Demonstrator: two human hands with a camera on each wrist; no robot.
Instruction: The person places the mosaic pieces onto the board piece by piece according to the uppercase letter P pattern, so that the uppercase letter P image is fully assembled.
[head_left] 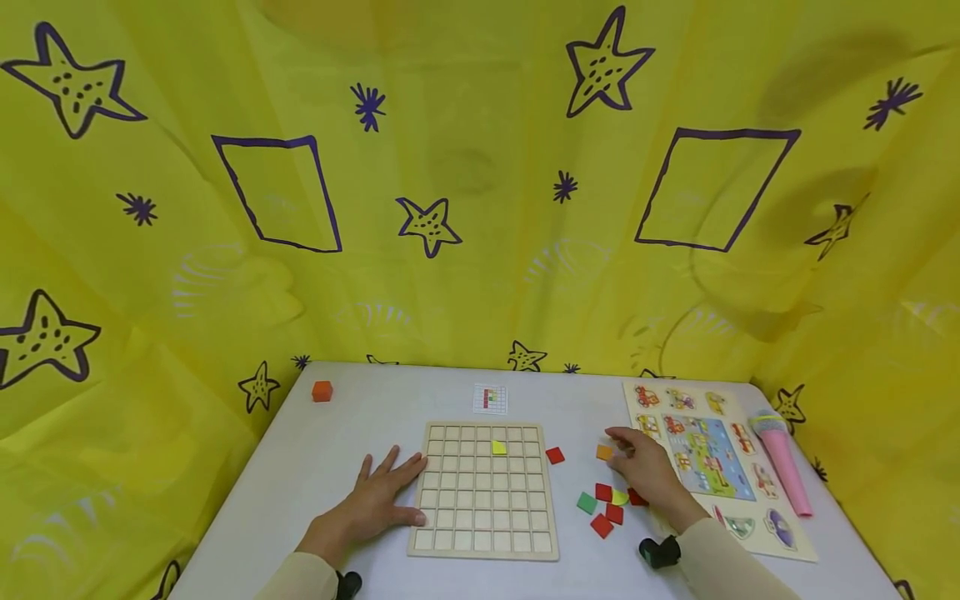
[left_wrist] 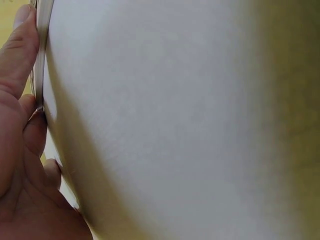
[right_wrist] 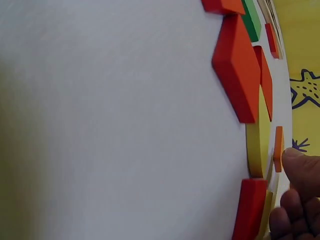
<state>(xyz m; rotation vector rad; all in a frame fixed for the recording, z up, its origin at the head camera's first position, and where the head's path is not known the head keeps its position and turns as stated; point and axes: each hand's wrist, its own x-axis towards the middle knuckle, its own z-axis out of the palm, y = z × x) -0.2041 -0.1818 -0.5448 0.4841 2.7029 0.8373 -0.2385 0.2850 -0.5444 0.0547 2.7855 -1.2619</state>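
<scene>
A wooden grid board (head_left: 551, 546) lies flat in the middle, with one yellow tile (head_left: 498, 448) in an upper cell. My left hand (head_left: 372, 502) rests at the board's left edge, fingers spread and thumb at the rim. To the right, my right hand (head_left: 651, 473) hovers by an orange tile (head_left: 603, 452), the index finger reaching past it and the thumb close to its side. In the right wrist view, the thumb tip is right at the orange tile (right_wrist: 278, 150). Below the hand lie several red tiles (head_left: 602, 526), a green tile (head_left: 587, 502) and a yellow rounded piece (head_left: 619, 497).
Behind the board is a small pattern card (head_left: 491, 399). One red tile (head_left: 555, 456) lies just right of the board. A picture puzzle (head_left: 780, 546) and a pink toy microphone (head_left: 783, 467) occupy the right side. An orange-red cube (head_left: 322, 392) stands far left. Yellow curtains surround the table.
</scene>
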